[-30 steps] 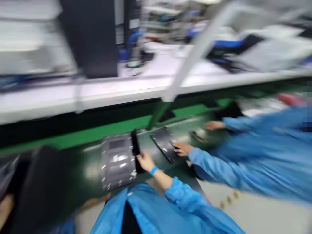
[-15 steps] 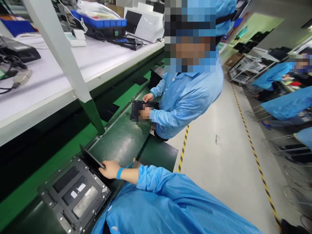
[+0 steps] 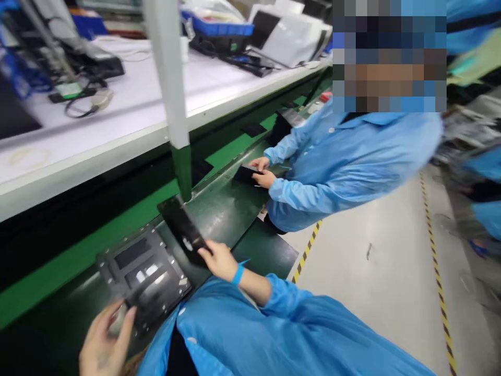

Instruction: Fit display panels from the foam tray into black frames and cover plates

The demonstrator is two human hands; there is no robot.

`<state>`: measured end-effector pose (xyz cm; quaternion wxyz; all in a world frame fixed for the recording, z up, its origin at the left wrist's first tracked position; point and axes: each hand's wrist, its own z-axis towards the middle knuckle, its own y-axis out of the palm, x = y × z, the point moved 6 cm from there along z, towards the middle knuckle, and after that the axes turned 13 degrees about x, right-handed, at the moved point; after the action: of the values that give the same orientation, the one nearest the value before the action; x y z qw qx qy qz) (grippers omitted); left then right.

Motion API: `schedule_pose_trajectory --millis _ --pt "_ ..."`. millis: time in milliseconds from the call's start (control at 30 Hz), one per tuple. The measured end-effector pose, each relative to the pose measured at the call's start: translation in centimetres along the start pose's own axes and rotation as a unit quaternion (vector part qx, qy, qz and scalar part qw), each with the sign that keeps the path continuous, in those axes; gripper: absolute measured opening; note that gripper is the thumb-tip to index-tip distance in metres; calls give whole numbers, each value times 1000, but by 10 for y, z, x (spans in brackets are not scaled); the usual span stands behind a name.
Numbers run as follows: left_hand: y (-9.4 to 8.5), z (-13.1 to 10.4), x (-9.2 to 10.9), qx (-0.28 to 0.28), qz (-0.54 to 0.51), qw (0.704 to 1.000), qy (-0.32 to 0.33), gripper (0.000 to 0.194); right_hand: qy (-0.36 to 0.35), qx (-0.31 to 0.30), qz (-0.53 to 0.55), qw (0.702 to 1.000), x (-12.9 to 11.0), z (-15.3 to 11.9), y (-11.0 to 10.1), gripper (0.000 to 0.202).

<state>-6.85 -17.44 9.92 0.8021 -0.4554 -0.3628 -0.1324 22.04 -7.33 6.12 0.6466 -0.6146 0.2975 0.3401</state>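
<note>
My right hand (image 3: 219, 261), with a blue band at the wrist, grips the near end of a thin, dark, flat panel (image 3: 178, 222). The panel is tilted, and a small light oval shows near the held end. Beside it on the green bench (image 3: 219, 214) lies a black rectangular frame-like plate (image 3: 127, 279) with shiny round dots along its border, recessed windows and pale labels. At the plate's near left edge my left hand (image 3: 104, 339) is curved, thumb and fingers apart. Blur hides whether its fingertips touch the plate.
Across the bench a co-worker in a blue coat (image 3: 340, 162) holds a black flat piece (image 3: 246, 175). A white post (image 3: 166, 78) rises beside the bench, in front of a white shelf (image 3: 144, 141) with cables and a blue tray (image 3: 219, 23). Yellow-black tape (image 3: 307, 250) marks the floor.
My left hand has come into view at the plate's near left. My right hand has lifted and turned the panel, so its broad face shows. The camera view has swung left.
</note>
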Motion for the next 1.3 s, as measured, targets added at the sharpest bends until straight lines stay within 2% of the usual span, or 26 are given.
schedule_pose_trajectory --millis 33,100,167,200,233,300,400,500,600,733,933,1000,1067,1133,1200,1300 --pt "13 -10 -2 -2 -10 999 -30 52 -25 32 34 999 -3 -13 -21 30" --pt "45 -30 1 -63 -104 987 -104 56 -52 66 73 994 -4 -28 -55 38" --pt "73 -39 6 -106 -232 952 -168 67 -27 122 108 986 1 -26 -72 41" --pt "83 -39 8 -115 -286 935 -174 73 -16 143 127 981 2 -22 -70 39" --pt "87 -36 8 -93 -320 927 -171 76 -4 159 141 977 2 -20 -61 40" --pt "86 -35 2 -27 -342 923 -172 75 13 155 152 976 -1 -21 -31 45" --pt "74 -49 -17 33 -304 929 -210 61 22 85 89 992 0 -33 21 54" --pt "59 -65 -43 35 -182 962 -201 54 8 30 -9 999 8 -38 61 61" --pt "46 -67 -70 39 -7 985 -166 53 -13 -7 -45 999 13 -37 93 63" --pt "45 -65 -92 29 123 981 -149 49 -23 -28 -68 997 13 -38 124 59" --pt "49 -61 -103 44 110 987 -107 48 -25 -30 -30 999 21 -35 145 52" --pt "52 -58 -100 22 114 989 -88 48 7 -11 -9 1000 35 -20 141 49" --pt "61 -55 -89 -25 125 991 -46 49 53 27 -10 998 57 0 127 47" --pt "77 -53 -73 -83 121 989 19 46 79 61 -26 995 82 21 106 50" --pt "95 -51 -60 -115 109 985 66 41 80 77 -41 993 108 38 81 54" --pt "114 -49 -56 -111 108 986 64 37 82 102 -56 990 144 51 44 55"
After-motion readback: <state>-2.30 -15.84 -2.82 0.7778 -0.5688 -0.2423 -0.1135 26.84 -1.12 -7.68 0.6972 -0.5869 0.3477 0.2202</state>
